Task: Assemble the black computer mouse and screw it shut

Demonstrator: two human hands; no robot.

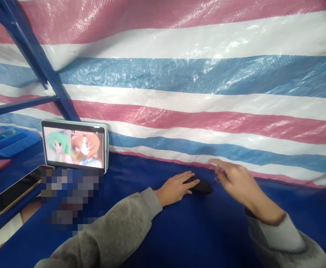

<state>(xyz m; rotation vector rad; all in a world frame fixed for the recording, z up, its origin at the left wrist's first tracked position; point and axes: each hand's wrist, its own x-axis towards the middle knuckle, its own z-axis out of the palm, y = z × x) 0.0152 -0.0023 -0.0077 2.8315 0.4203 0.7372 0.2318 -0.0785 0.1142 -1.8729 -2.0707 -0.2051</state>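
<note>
My left hand (pixel 176 188) lies palm down on the blue surface, fingers stretched and spread. Its fingertips rest on the near end of a small, black, rounded object (pixel 204 185), whose kind I cannot make out. To the right of that object, my right hand (pixel 236 184) is raised, with the index finger pointing left and the other fingers bent inward. A small reddish thing (pixel 216 179) shows at its bent fingertips, mostly hidden by the hand. Grey sleeves cover both forearms.
A tablet (pixel 75 147) stands at the left, playing a cartoon. Beside it lies a phone (pixel 15 191). Behind rises a striped plastic sheet (pixel 185 74) with a blue metal frame (pixel 37 56). A blue tray (pixel 12 143) sits far left; a patch below the tablet is blurred.
</note>
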